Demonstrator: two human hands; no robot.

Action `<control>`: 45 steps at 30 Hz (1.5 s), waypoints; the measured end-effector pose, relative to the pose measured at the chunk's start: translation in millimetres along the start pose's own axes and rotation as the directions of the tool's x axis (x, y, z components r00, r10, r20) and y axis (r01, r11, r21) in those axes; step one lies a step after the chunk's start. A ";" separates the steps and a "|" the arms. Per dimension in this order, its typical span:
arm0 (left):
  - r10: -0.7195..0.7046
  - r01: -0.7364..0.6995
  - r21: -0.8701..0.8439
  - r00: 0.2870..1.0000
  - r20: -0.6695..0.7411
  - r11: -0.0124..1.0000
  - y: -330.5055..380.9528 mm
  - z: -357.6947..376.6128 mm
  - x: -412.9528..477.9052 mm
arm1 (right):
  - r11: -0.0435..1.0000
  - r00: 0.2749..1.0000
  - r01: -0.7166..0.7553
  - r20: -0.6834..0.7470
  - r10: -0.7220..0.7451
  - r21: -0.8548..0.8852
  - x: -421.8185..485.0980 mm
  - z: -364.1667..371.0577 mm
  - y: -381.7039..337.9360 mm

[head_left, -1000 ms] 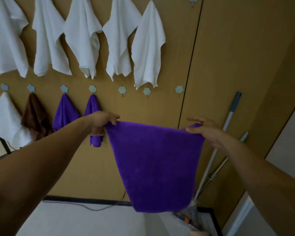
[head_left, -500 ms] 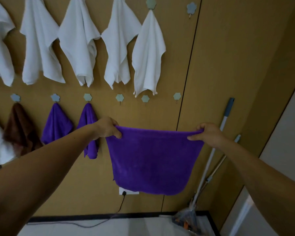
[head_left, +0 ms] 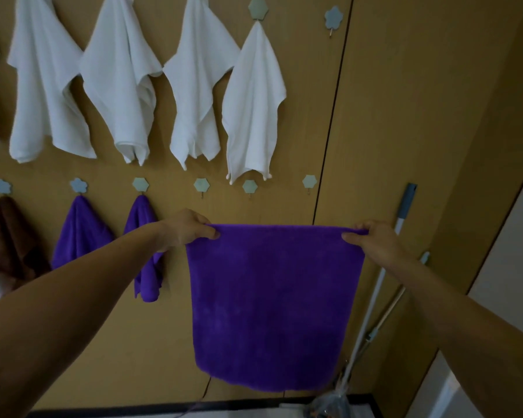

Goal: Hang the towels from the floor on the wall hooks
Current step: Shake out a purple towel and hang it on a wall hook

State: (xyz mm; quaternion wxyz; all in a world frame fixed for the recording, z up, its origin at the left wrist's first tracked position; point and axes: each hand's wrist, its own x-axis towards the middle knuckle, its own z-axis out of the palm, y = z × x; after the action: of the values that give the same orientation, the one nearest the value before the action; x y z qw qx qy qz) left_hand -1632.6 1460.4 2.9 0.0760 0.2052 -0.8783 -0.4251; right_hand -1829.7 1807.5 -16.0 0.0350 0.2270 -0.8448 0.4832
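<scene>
The purple towel (head_left: 272, 306) hangs flat before the wall, its top edge stretched level between the left hand (head_left: 187, 229) and right hand (head_left: 372, 241), each pinching a corner, probably to line it up. Free hooks (head_left: 200, 185) wait at eleven o'clock above it, beside hung purple towels (head_left: 79, 230).

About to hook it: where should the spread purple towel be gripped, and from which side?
Grip the purple towel at one top corner, from above. Left hand and right hand stretch its top edge flat, too broad for the free hook.
</scene>
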 end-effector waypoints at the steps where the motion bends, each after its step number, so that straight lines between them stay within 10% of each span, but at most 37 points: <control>1: 0.015 -0.014 0.045 1.000 -0.017 0.999 6.7 0.8 4.8 | 1.000 1.000 0.020 0.000 -0.020 -0.004 9.1 -2.2 0.8; 5: 0.186 -0.107 0.368 0.965 -0.187 0.924 44.5 9.0 28.6 | 0.997 0.991 0.073 -0.108 -0.073 -0.003 49.9 -9.7 -2.6; 10: 0.489 -0.248 0.477 0.723 -0.489 0.843 99.1 28.9 49.1 | 0.922 0.964 0.132 -0.263 -0.034 0.365 93.2 -21.8 -19.6; 16: 0.125 -0.403 -0.286 0.740 -0.661 0.869 160.4 56.8 93.3 | 0.911 0.932 0.327 0.072 -0.355 0.250 134.3 -41.1 -36.9; 19: 0.116 -0.418 -0.300 0.725 -0.679 0.857 180.8 61.2 116.2 | 0.924 0.908 0.383 0.179 -0.380 0.015 154.7 -47.5 -41.5; 25: 0.304 -0.508 -0.231 0.759 -0.576 0.830 218.3 56.2 159.8 | 0.798 0.948 0.253 0.025 -0.318 0.547 202.1 -53.6 -63.2; 31: 0.518 -0.506 0.116 0.818 -0.249 0.855 262.4 28.9 201.0 | 0.793 0.899 0.431 -0.130 -0.418 0.431 254.0 -65.8 -110.6; 39: 0.722 -0.755 0.086 0.579 -0.378 0.650 329.4 -36.4 248.4 | 0.812 0.868 0.489 -0.084 -0.489 0.320 315.0 -117.8 -166.3; 45: 0.655 -0.762 0.105 0.468 -0.593 0.639 376.7 -64.9 305.2 | 0.784 0.770 0.582 -0.457 -0.446 0.215 368.0 -115.8 -213.3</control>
State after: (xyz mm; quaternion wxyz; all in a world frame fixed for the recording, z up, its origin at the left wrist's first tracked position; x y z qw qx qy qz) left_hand -2000.0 1493.1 324.2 0.5277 -0.0669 -0.7733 -0.3449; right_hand -2088.3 1683.6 318.6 0.2913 0.3570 -0.6264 0.6288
